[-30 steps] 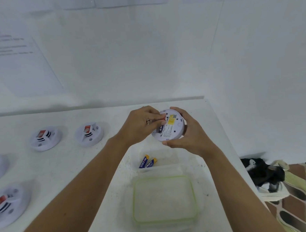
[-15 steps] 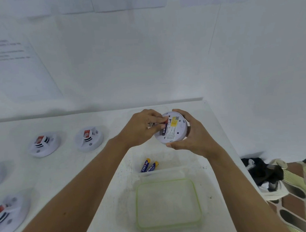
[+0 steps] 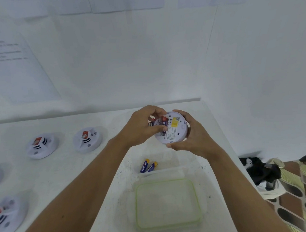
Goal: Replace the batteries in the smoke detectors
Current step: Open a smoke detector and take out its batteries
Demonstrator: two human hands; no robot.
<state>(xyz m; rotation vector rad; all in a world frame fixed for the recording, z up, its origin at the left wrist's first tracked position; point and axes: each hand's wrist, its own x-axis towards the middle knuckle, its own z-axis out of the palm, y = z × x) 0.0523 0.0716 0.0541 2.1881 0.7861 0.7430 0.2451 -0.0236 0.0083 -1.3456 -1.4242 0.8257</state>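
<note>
While in left grip and right grip, one detector; four others, two batteries.

Smoke detectors lie on the table at frame left; batteries in the container lower centre, lid below it

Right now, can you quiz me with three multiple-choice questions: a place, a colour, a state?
1. Where do the loose blue batteries lie? A on the floor; B on the table beyond the lid; C atop a detector.
2. The lid's rim is: A red; B black; C green.
3. The yellow-labelled detector is: A held up; B lying on the table; C boxed.
Answers: 1 B, they lie just past the lid; 2 C, its rim shows green; 3 A, the right hand grips it while the left hand pinches a battery at its bay.
</note>
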